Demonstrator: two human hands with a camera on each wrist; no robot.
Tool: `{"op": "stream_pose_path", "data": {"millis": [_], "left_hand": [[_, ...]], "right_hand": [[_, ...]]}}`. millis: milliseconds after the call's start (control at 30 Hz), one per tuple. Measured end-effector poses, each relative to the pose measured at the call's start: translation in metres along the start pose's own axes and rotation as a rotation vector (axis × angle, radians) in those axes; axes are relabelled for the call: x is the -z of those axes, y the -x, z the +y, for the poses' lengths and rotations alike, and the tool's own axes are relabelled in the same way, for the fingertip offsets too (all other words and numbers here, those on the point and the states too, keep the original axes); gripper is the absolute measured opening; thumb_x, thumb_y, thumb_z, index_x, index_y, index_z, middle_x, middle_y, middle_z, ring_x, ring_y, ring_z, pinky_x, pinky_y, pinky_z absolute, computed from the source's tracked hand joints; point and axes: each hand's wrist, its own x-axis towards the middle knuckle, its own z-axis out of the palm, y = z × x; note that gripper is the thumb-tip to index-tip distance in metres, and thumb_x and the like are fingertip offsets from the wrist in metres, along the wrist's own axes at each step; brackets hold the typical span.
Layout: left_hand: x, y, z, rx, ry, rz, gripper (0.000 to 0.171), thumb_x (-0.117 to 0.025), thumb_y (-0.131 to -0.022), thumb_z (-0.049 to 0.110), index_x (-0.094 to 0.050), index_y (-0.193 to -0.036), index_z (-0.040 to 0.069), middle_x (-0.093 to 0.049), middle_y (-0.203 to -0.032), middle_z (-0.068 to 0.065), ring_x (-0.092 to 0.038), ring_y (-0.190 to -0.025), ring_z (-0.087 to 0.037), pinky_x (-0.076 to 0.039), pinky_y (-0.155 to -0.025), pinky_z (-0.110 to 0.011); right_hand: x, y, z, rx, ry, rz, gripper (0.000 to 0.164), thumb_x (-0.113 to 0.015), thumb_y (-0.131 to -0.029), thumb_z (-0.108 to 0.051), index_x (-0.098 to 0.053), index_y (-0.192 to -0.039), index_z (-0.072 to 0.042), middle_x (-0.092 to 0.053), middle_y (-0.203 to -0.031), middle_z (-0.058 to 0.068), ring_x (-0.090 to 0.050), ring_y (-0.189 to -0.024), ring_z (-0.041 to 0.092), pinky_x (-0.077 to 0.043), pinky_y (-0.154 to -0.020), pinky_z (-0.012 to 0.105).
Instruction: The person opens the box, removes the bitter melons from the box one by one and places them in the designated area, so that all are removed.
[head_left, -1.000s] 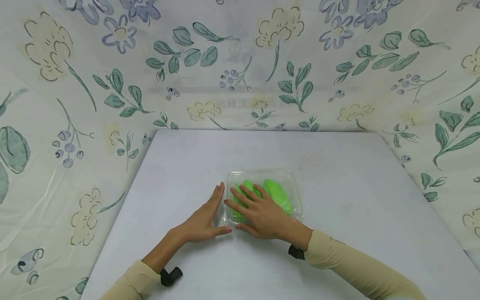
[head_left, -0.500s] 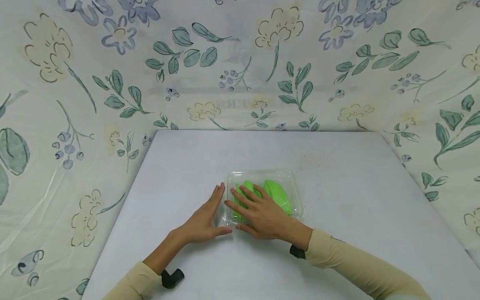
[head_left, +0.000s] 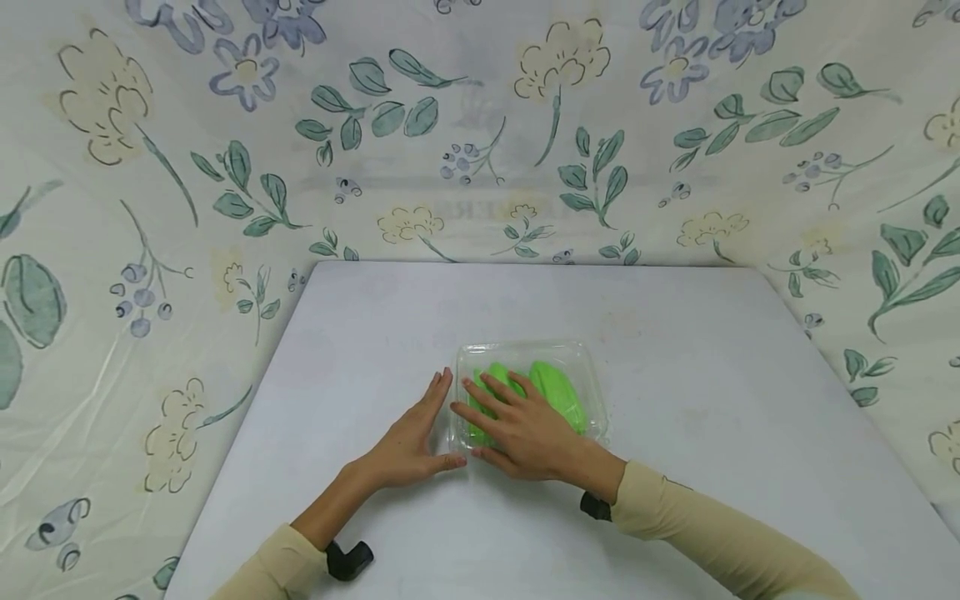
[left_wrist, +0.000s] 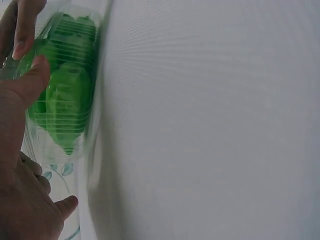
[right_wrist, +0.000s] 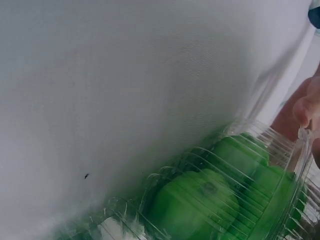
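Observation:
A clear plastic clamshell box (head_left: 587, 365) lies flat near the middle of the table. Through its walls show several bright green, ribbed vegetables (head_left: 557, 393), perhaps peppers; the kind is not certain. My right hand (head_left: 532, 433) lies over the lid with fingers spread and straight, covering the box's left and front part. At the box's left side stands my left hand (head_left: 401, 446), fingers straight and thumb out toward the front left corner. In the left wrist view the ridged box wall (left_wrist: 55, 152) is beside the fingers. The right wrist view shows lobed green vegetables (right_wrist: 197, 202) behind ridged plastic.
The white tabletop (head_left: 712, 417) extends around the box on all sides. Floral cloth (head_left: 480, 125) hangs behind the table and along both sides. A black wrist-camera piece (head_left: 349, 562) sits by the left wrist, another black piece (head_left: 595, 505) by the right.
The whole head view has shifted very slightly. Both hands and the box keep their places relative to each other.

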Motion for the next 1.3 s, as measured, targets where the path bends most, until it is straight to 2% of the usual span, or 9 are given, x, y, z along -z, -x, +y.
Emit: {"op": "stream_pose_path", "data": {"millis": [333, 600, 767, 933, 1100, 1300], "left_hand": [[0.002, 0.000, 0.001, 0.014, 0.023, -0.030, 0.119, -0.080, -0.079, 0.047, 0.004, -0.159, 0.020, 0.003, -0.164, -0.001, 0.000, -0.148, -0.019, -0.022, -0.112, -0.057], [0.005, -0.002, 0.004, 0.004, 0.006, -0.072, 0.118, -0.078, -0.081, 0.048, 0.006, -0.159, 0.017, 0.007, -0.164, 0.000, 0.005, -0.148, -0.017, -0.021, -0.113, -0.055], [0.013, -0.002, 0.009, -0.030, -0.029, -0.086, 0.119, -0.078, -0.081, 0.047, 0.006, -0.158, 0.011, 0.007, -0.164, -0.006, 0.007, -0.148, -0.020, -0.021, -0.114, -0.053], [0.027, -0.002, 0.018, -0.072, -0.069, -0.116, 0.121, -0.077, -0.081, 0.049, 0.007, -0.157, 0.007, 0.009, -0.164, -0.009, 0.008, -0.148, -0.022, -0.020, -0.114, -0.053], [0.044, -0.009, 0.029, -0.141, -0.158, -0.142, 0.124, -0.076, -0.081, 0.052, 0.011, -0.156, 0.006, 0.011, -0.163, -0.010, 0.008, -0.149, -0.023, -0.018, -0.115, -0.049], [0.062, -0.025, 0.045, -0.232, -0.283, -0.185, 0.126, -0.076, -0.081, 0.052, 0.013, -0.155, 0.004, 0.011, -0.163, -0.010, 0.009, -0.149, -0.025, -0.015, -0.117, -0.049]], "right_hand": [[-0.004, 0.002, 0.002, -0.001, -0.007, 0.008, 0.067, -0.046, -0.099, -0.056, -0.034, -0.155, -0.021, -0.027, -0.159, 0.013, -0.029, -0.143, 0.035, -0.024, -0.111, 0.059], [-0.002, 0.005, 0.003, -0.007, -0.023, 0.008, 0.069, -0.044, -0.098, -0.058, -0.030, -0.156, -0.022, -0.024, -0.160, 0.013, -0.024, -0.144, 0.036, -0.023, -0.111, 0.060], [0.001, 0.004, 0.004, -0.011, -0.025, -0.015, 0.069, -0.041, -0.099, -0.059, -0.028, -0.157, -0.024, -0.023, -0.160, 0.012, -0.020, -0.146, 0.035, -0.021, -0.112, 0.059], [0.014, 0.007, 0.008, -0.060, -0.073, -0.044, 0.070, -0.040, -0.099, -0.061, -0.025, -0.157, -0.025, -0.023, -0.161, 0.009, -0.016, -0.147, 0.034, -0.019, -0.113, 0.060], [0.031, 0.024, 0.021, -0.152, -0.126, -0.033, 0.071, -0.043, -0.099, -0.059, -0.024, -0.158, -0.026, -0.025, -0.160, 0.009, -0.017, -0.146, 0.035, -0.017, -0.113, 0.060], [0.039, 0.065, 0.042, -0.282, -0.158, 0.017, 0.074, -0.048, -0.097, -0.059, -0.027, -0.157, -0.022, -0.028, -0.159, 0.011, -0.021, -0.145, 0.036, -0.018, -0.112, 0.061]]}}
